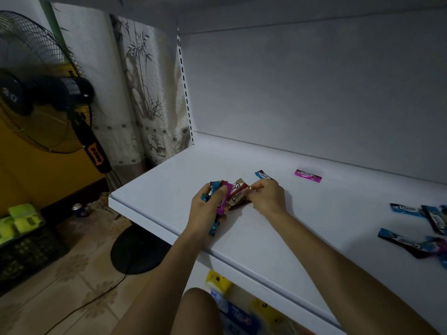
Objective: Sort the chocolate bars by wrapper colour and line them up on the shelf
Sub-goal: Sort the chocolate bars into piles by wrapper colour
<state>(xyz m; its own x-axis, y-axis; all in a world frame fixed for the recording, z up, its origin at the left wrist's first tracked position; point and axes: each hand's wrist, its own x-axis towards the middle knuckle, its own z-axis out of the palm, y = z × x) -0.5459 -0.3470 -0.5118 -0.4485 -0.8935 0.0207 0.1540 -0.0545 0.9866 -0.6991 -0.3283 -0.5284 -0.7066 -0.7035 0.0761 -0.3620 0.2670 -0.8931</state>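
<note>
Left hand (208, 210) grips a fanned bundle of bars (223, 201), its lower bars hidden. Right hand (268, 197) pinches the cream bar (238, 195) by its end, long axis running diagonally toward back-right.

Premises dim; lighting cool and uneven. A white shelf (242, 163) runs across the right of the view, backed by a plain white panel (302, 81), with a second board (290, 10) overhead. A slotted upright strip (185, 83) marks the unit's left rear corner. Left of the unit hangs a pale curtain (142, 81) printed with bamboo. In front of it stands a black pedestal fan (36, 88) on a round base (135, 252); its cable (92, 301) trails over the patterned floor tiles (72, 274). Behind the fan is a yellow surface (36, 180). A black crate (26, 252) holds green packs (21, 221). A can (78, 209) stands on the floor nearby.
</note>
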